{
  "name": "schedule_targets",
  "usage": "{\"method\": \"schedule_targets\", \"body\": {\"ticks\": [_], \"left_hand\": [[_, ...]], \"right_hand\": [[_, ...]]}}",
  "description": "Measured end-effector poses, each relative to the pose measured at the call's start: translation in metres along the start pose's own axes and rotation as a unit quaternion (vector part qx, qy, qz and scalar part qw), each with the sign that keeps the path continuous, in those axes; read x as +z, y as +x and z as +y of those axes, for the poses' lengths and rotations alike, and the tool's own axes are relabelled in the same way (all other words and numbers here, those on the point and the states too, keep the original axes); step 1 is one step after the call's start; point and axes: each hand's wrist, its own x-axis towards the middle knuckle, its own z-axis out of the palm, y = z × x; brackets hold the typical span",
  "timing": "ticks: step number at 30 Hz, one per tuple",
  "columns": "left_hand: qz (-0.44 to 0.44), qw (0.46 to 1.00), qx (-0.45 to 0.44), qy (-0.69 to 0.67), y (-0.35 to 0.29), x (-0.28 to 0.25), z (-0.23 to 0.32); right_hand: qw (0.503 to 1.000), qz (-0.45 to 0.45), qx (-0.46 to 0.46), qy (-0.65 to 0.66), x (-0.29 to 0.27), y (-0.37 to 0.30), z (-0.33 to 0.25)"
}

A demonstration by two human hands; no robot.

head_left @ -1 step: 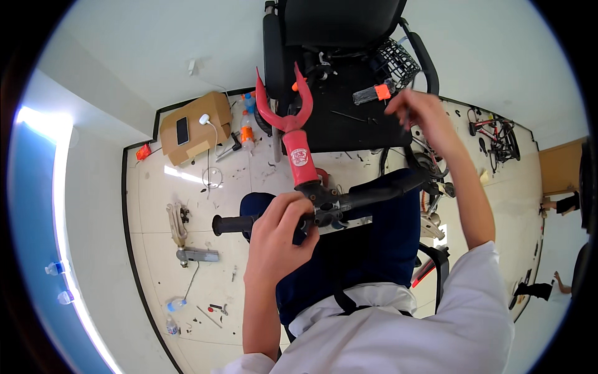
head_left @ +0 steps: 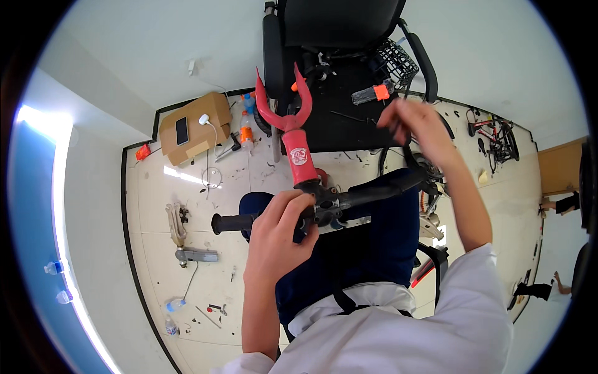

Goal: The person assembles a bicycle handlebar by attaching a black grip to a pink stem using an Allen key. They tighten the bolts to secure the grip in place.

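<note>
Pale walls [head_left: 492,50] and a light tiled floor [head_left: 149,262] fill the edges of the head view, with a bright strip along the left side of the frame. At the top centre stands a black office chair [head_left: 321,134], its seat bearing a black wire basket [head_left: 398,62], a dark bundle with an orange patch [head_left: 381,92] and a thin rod [head_left: 349,116].

Left of centre, a red fork [head_left: 299,154] points its two prongs toward the top of the frame, its lower end meeting a black clamp [head_left: 325,202] on a black handlebar [head_left: 234,224] that runs across the person's lap in the middle of the frame. The left hand [head_left: 277,230] is closed around the handlebar just beside the clamp. The right hand [head_left: 416,124] is raised right of centre, near the seat's right edge and apart from the fork and bar; its fingers are curled, but whether they pinch anything cannot be told.

At the upper left, a cardboard box [head_left: 215,112] bears a phone [head_left: 182,131], near a bottle with an orange label [head_left: 246,136]. At the lower left lie a metal part [head_left: 177,229] and a clear bottle [head_left: 175,305]; at the right, a red bicycle [head_left: 498,138] rests near the wall.
</note>
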Motion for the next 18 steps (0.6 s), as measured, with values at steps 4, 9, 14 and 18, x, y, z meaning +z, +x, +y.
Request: {"method": "schedule_targets", "body": {"ticks": [4, 9, 14, 18], "left_hand": [[-0.011, 0.999, 0.043, 0.032, 0.001, -0.001, -0.001], [-0.023, 0.997, 0.052, 0.052, 0.001, -0.009, 0.001], [-0.034, 0.996, 0.053, 0.067, -0.001, -0.016, 0.004], [-0.03, 0.996, 0.054, 0.056, -0.002, -0.015, 0.001]], "right_hand": [[0.981, -0.126, 0.006, 0.146, 0.057, -0.044, -0.015], [0.996, -0.073, -0.054, 0.007, 0.076, -0.053, -0.017], [0.994, -0.063, -0.079, -0.039, 0.082, -0.056, -0.016], [0.993, -0.055, -0.094, -0.044, 0.087, -0.058, -0.01]]}}
